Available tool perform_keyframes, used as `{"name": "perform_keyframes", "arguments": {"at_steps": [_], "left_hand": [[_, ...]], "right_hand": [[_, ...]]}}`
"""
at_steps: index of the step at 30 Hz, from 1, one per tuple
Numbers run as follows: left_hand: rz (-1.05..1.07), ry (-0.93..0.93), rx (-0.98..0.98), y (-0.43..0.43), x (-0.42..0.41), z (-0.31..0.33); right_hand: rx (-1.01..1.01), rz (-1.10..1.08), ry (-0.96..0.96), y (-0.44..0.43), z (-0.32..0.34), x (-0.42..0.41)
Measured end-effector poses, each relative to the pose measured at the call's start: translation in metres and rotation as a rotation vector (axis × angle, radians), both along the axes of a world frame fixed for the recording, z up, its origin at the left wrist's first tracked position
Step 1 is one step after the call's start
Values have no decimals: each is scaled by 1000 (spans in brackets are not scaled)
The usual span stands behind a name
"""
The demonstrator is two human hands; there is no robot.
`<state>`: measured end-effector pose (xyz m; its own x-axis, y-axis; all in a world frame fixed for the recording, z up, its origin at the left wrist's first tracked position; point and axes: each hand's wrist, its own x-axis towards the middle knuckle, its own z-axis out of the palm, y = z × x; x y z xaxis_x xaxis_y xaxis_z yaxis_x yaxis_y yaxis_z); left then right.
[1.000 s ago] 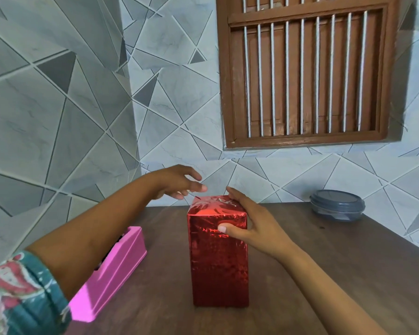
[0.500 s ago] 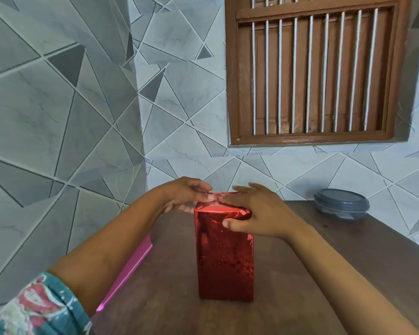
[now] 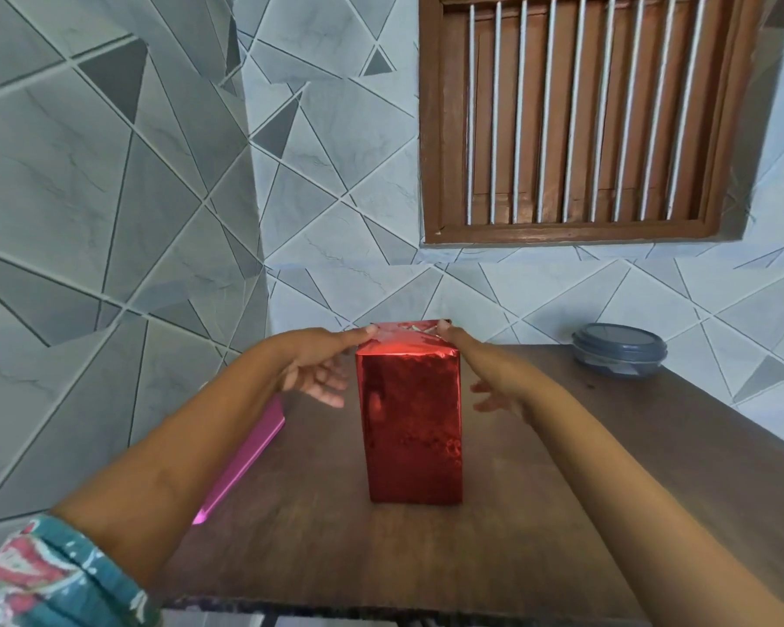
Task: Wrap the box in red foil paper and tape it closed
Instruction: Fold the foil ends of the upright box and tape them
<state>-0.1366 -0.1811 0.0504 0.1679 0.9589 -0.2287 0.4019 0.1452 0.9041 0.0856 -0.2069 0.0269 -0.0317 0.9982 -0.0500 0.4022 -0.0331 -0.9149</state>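
A tall box wrapped in shiny red foil paper (image 3: 410, 423) stands upright in the middle of the brown wooden table (image 3: 562, 513). My left hand (image 3: 322, 368) is at the box's upper left, its thumb pressing on the top left edge of the foil while the other fingers hang loose beside the box. My right hand (image 3: 485, 373) mirrors it on the right, thumb on the top right edge, fingers spread down the far right side. The folded foil on top is crinkled between the two thumbs. No tape can be made out.
A pink box (image 3: 245, 463) lies on the table's left, partly hidden by my left forearm. A grey lidded round container (image 3: 618, 350) sits at the back right by the tiled wall. A barred wooden window (image 3: 575, 115) is above.
Both hands have slid off the middle of the box top and apart to its left and right edges; the right hand no longer covers the top and front.
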Motion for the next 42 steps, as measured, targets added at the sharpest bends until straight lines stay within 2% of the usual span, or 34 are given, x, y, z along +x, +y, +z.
{"name": "perform_keyframes", "arguments": {"at_steps": [2, 4, 8, 11, 15, 20, 27, 31, 36, 38, 40, 42], "left_hand": [[-37, -71, -50, -5, 0, -6], [-57, -126, -37, -12, 2, -7], [-49, -159, 147, -24, 9, -2], [-55, -236, 289, -33, 8, -12], [-54, -325, 370, -39, 5, -59], [-31, -346, 371, -49, 7, -109], [-98, -311, 264, -44, -3, -119], [-31, -330, 201, -33, -5, -105], [-31, -273, 143, -29, 13, -104], [-6, -263, 193, -31, 18, -101], [30, -210, 333, -35, 20, -89], [88, -3, 505, -35, 22, -73]], "right_hand": [[-89, 76, 144, -1, -3, -5], [-109, 140, 187, -4, -4, -8], [14, 135, 274, -6, -3, -3], [152, 169, 289, -9, -9, 2], [278, 214, 244, -14, -43, 5], [273, 276, 260, -22, -93, 6], [189, 261, 299, -22, -105, 14], [88, 163, 384, -12, -96, 9], [81, 100, 375, 2, -97, -11], [73, 78, 418, 5, -96, -14], [47, 81, 469, 11, -95, -13], [15, 120, 461, 16, -95, -9]]}}
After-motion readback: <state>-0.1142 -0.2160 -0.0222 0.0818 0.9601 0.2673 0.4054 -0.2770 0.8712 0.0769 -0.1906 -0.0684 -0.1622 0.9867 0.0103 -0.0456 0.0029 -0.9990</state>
